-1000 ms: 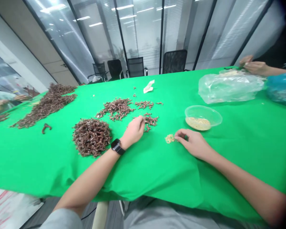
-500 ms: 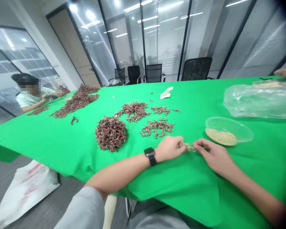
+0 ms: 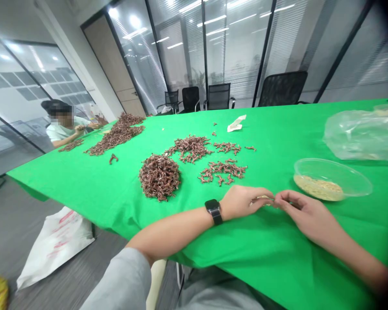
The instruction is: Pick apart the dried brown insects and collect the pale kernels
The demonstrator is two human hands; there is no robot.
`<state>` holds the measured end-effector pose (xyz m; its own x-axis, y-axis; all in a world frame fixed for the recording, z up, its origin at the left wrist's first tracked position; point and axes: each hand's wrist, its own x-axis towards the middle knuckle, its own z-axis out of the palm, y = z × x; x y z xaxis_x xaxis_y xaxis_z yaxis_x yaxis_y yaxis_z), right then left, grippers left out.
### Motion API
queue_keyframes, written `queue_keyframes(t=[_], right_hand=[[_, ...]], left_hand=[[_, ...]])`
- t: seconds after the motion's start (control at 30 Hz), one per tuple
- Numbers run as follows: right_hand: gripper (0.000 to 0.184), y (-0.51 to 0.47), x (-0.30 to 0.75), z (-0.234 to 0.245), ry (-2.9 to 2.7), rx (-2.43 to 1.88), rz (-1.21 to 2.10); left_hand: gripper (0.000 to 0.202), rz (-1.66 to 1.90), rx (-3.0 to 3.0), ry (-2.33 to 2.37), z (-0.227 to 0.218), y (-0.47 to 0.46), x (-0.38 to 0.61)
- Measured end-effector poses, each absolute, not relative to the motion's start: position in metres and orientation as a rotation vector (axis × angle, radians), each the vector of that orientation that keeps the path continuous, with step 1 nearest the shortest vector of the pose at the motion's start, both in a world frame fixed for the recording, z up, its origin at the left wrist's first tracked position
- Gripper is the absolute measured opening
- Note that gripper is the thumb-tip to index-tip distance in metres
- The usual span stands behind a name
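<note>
My left hand [image 3: 245, 201], with a black watch on its wrist, is closed on a small pale yellowish piece [image 3: 262, 197] that shows between thumb and fingers. Its exact kind is too small to tell. Thumb and fingertips of my right hand [image 3: 305, 212] are pinched together, touching the fingertips of the left; what they grip is hidden. Right of them stands a clear plastic bowl [image 3: 358, 184] holding pale yellow bits [image 3: 321, 188]. Left of my hands lie a loose scatter of brown, twig-like pieces [image 3: 224, 170] and a rounded heap of them [image 3: 160, 177].
More brown pieces [image 3: 190, 147] lie farther back on the green cloth [image 3: 271, 133]. A clear plastic bag [image 3: 358, 135] is at the right, a white paper scrap [image 3: 236, 123] at the back. Another person [image 3: 63, 125] sits beyond the far-left piles. A white sack [image 3: 56, 245] lies on the floor.
The view has turned slightly left, so things sit farther right in the picture. My fingertips have come together, and my left fingers now cover more of the pale piece.
</note>
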<state>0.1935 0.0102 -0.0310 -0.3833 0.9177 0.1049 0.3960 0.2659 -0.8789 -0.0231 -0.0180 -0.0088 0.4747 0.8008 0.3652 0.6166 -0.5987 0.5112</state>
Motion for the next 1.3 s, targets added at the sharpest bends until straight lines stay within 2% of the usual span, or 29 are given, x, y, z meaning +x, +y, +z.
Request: queue_keyframes(t=[0.33,0.63,0.8,1.03,1.3], right_hand=[[0.06,0.007,0.191,-0.021,-1.844,-1.183,1.158],[0.062,0.007,0.193,-0.02,-1.8,-1.238,1.238],[0.059,0.005,0.192,-0.019,-1.839,-1.214,1.232],[0.055,0.0,0.186,-0.008,-1.943,-1.162,1.058],[0.037,-0.002,0.19,-0.011,-2.052,-1.182,0.877]], left_hand=[[0.033,0.821,2.537,1.199,-0.008,-0.018,-0.023],[0.039,0.724,2.739,1.235,-0.007,-0.02,-0.023],[0.037,0.757,2.809,1.228,-0.009,-0.02,-0.021],[0.031,0.798,2.77,1.257,-0.014,-0.016,-0.019],[0.028,0.757,2.75,1.282,-0.017,-0.014,-0.017]])
